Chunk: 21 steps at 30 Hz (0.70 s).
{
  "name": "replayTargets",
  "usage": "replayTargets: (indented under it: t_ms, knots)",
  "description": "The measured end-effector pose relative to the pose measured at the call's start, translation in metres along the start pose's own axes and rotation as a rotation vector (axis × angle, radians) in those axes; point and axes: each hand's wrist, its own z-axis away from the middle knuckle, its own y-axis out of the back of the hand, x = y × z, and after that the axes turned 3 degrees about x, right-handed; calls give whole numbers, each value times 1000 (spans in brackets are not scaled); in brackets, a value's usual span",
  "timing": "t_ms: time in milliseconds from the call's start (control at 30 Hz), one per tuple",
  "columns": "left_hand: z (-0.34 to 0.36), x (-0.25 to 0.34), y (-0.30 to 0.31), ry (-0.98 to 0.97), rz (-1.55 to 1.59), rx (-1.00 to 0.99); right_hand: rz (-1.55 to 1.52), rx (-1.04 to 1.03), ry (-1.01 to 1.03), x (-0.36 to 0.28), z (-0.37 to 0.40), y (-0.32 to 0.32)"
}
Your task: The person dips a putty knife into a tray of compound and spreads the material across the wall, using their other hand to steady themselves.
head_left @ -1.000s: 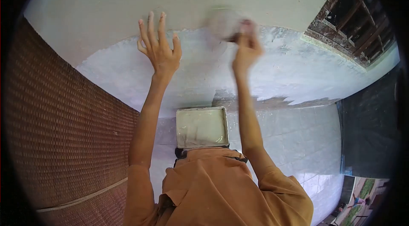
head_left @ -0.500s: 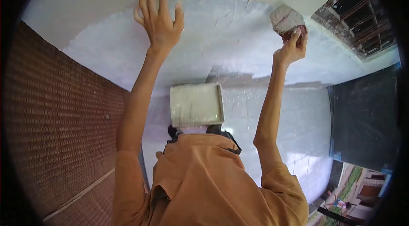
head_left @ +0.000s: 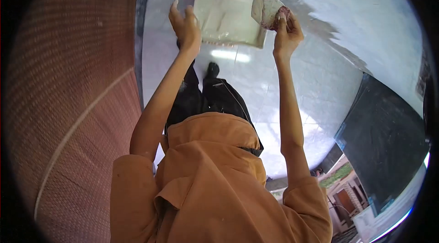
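One scraper (head_left: 266, 13), blade leftward, axis crosswise

Head-worn view, looking steeply down past chest, wide-angle, close

The bare left forearm (head_left: 161, 91) and bare right forearm (head_left: 289, 105) reach toward the far side; the left hand (head_left: 186, 31) is open, the right hand (head_left: 289, 39) closed in a pinch.

Left of the glossy tiled floor (head_left: 320, 73) stands a woven brown partition (head_left: 77, 60); right, a dark board (head_left: 384, 137).
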Motion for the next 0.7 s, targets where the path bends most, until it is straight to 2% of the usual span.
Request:
replayTargets:
  t_ms: [67, 100, 167, 200, 267, 300, 333, 400, 433, 700]
  knots:
    - [22, -39, -7, 744, 362, 87, 3, -45, -88, 29, 22, 1]
    - [29, -50, -10, 765, 351, 96, 88, -88, -66, 39, 29, -1]
    - [46, -76, -10, 1139, 573, 126, 184, -163, 21, 70, 49, -4]
    - [52, -95, -13, 1159, 563, 139, 192, -177, 3, 87, 54, -7]
    - [63, -129, -18, 1357, 767, 110, 340, -278, 200, 116, 66, -14]
    - [69, -131, -22, 1399, 806, 119, 315, -312, 281, 122, 64, -16]
    - [72, -145, -26, 1409, 800, 128, 318, -320, 270, 130, 66, -21]
    - [74, -171, -36, 1481, 931, 119, 492, -477, 353, 144, 65, -31]
    - [73, -175, -41, 1483, 941, 138, 475, -517, 381, 147, 63, -41]
    - [61, -196, -60, 1464, 1120, 128, 579, -609, 434, 171, 68, -78]
